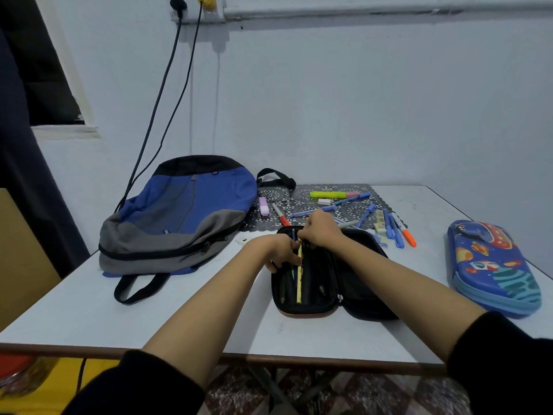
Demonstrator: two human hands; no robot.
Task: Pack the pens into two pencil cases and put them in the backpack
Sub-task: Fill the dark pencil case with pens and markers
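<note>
From the head camera, the black pencil case (356,283) lies open and flat at the middle of the white table (89,310), between the two forearms and a little way back from the brown-trimmed near edge. The left hand (279,250) grips the case's left rim, fingers curled over it. Its thumb lies against a yellow pencil (299,280) that sits lengthwise in the left half. The right hand (321,229) is bunched at the case's far end, fingertips pinching the top of a dark blue pen (294,235) that stands just beside the left hand.

Beyond the case, the loose pens (353,199) and an orange marker (404,232) lie scattered on and beside a dark lace mat (284,194) near the wall. The backpack (179,217) lies flat to the left, its back end reaching the table's left edge and its strap loop trailing toward the front. Bare tabletop lies between it and the near edge. The blue space-print pencil case (490,265) lies closed on the right, close along the table's slanting right edge and well apart from the black one.
</note>
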